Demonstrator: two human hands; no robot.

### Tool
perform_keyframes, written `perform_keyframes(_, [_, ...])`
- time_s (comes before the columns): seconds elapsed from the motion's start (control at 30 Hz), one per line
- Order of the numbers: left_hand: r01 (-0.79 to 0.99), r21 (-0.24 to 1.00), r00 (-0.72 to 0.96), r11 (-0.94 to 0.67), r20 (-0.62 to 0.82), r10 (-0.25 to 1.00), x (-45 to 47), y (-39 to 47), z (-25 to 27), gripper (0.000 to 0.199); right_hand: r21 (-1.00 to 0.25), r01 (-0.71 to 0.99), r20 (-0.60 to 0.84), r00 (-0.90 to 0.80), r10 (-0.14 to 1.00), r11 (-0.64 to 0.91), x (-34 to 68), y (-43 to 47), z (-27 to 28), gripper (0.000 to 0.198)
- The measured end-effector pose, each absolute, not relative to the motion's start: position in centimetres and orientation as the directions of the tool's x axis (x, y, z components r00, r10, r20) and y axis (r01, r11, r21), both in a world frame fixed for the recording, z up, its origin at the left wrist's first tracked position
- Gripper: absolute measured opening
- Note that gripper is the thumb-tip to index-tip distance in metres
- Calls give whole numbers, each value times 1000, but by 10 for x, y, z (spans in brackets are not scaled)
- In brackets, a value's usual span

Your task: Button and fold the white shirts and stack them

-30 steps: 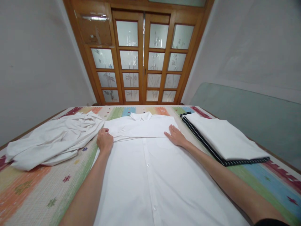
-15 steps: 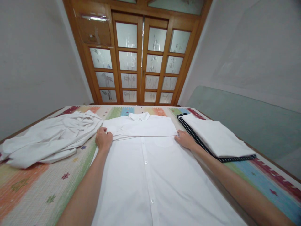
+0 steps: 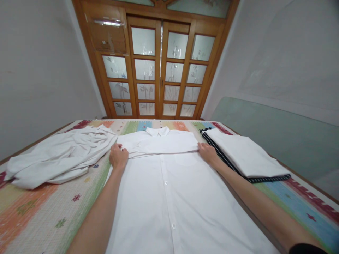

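Observation:
A white button-up shirt [image 3: 190, 194] lies front side up, its collar at the far end and its button strip running toward me. Across its chest stretches a folded sleeve [image 3: 161, 144]. My left hand [image 3: 118, 155] is closed on the shirt at the left side of the chest, its fingers curled into the fabric. At the other side, my right hand [image 3: 208, 153] pinches the end of the sleeve near the shirt's right edge. Part of the fingertips of both hands is hidden by the fingers and cloth.
A crumpled pile of white clothing [image 3: 60, 155] lies to the left. On the right rests a folded white garment [image 3: 243, 153] on top of black striped cloth [image 3: 270, 179]. Beneath everything is a colourful patterned bed cover [image 3: 50, 215]. Wooden doors [image 3: 160, 70] with glass panes stand behind.
My right hand has moved slightly up and away from me at the sleeve's end. The left hand keeps its hold, and the view has shifted a little.

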State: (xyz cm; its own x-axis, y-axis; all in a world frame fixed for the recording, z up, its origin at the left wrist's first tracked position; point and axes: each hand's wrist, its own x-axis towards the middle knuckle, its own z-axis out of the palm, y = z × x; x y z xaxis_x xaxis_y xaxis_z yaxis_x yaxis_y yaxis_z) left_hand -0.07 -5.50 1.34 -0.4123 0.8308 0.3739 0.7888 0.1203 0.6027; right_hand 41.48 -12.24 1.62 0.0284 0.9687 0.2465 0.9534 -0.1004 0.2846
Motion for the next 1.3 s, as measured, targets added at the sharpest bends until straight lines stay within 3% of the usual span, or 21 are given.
perform_keyframes(0.47, [800, 589, -397, 116, 374, 838, -1, -56, 14, 22, 293, 950, 225, 38, 974, -105, 408, -111, 22, 31])
perform_keyframes(0.67, [805, 583, -389, 111, 376, 841, -2, -56, 14, 25, 296, 952, 147, -121, 982, 73, 432, -122, 15, 34])
perform_keyframes(0.77, [804, 585, -385, 107, 376, 843, -2, -56, 14, 25, 269, 945, 180, -240, 954, 187, 448, -135, 3, 40])
perform_keyframes(0.9, [803, 588, -383, 99, 381, 841, -1, -57, 14, 25, 219, 959, 214, -229, 950, 182, 458, -149, -3, 41])
perform_keyframes(1.0, [798, 594, -386, 101, 375, 843, -1, -58, 15, 24, 140, 984, 229, -140, 963, 110, 454, -149, 4, 37])
perform_keyframes(1.17, [799, 592, -387, 104, 375, 842, -1, -59, 16, 23, -92, 991, 233, 115, 966, -95, 444, -137, 15, 34])
perform_keyframes(1.3, [805, 585, -380, 100, 378, 844, -2, -57, 15, 24, -232, 968, 193, 147, 970, -100, 447, -132, 15, 18])
